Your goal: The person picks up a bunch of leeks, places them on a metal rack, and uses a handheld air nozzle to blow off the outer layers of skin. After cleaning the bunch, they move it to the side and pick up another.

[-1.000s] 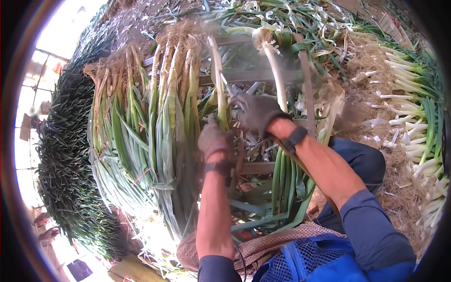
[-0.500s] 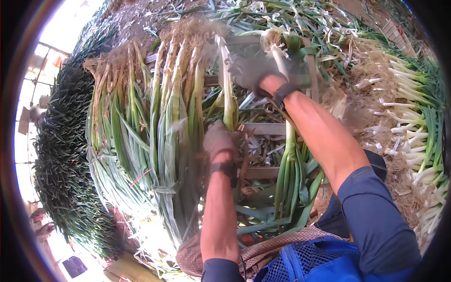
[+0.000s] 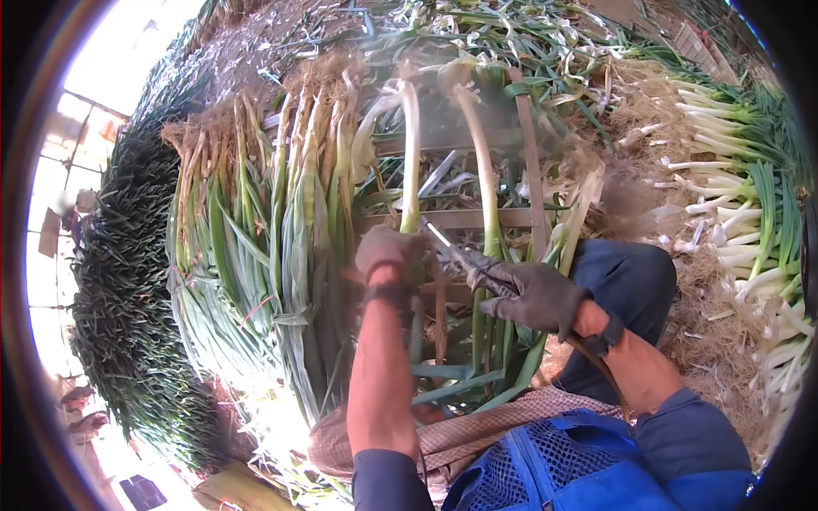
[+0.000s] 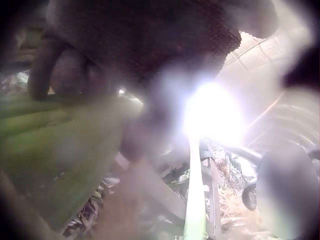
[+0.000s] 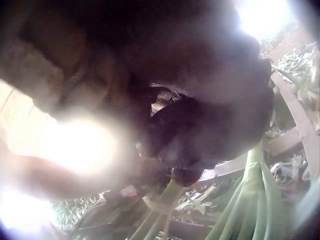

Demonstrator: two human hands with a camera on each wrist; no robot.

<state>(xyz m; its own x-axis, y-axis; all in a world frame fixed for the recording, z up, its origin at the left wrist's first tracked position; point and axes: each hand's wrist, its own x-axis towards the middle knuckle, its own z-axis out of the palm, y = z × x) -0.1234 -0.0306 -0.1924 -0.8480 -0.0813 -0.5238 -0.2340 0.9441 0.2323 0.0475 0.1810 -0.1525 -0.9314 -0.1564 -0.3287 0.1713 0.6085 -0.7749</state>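
My gloved left hand (image 3: 390, 253) grips a green onion (image 3: 411, 153) by its green part, just below the pale stalk. The stalk points away from me, and a loose strip of peeled outer skin (image 3: 366, 140) hangs at its left. In my gloved right hand (image 3: 537, 298) is an air blow gun (image 3: 456, 251) with a thin metal nozzle, aimed toward the left hand. Its hose (image 3: 609, 370) runs back under the forearm. Between nozzle and frame lies a second, whitish green onion (image 3: 483, 162). Glove and glare cover much of both wrist views.
Unpeeled green onions with roots (image 3: 290, 187) lie in a row at the left. A slatted wooden frame (image 3: 530, 162) sits under the work, with leaf scraps around it. Peeled onions (image 3: 724, 204) line the far right beside root litter (image 3: 656, 119).
My right hand went up along the stalk toward the roots, then came back down to the right. The stalk's outer skin has come loose and the stalk looks whiter. My left hand keeps its grip.
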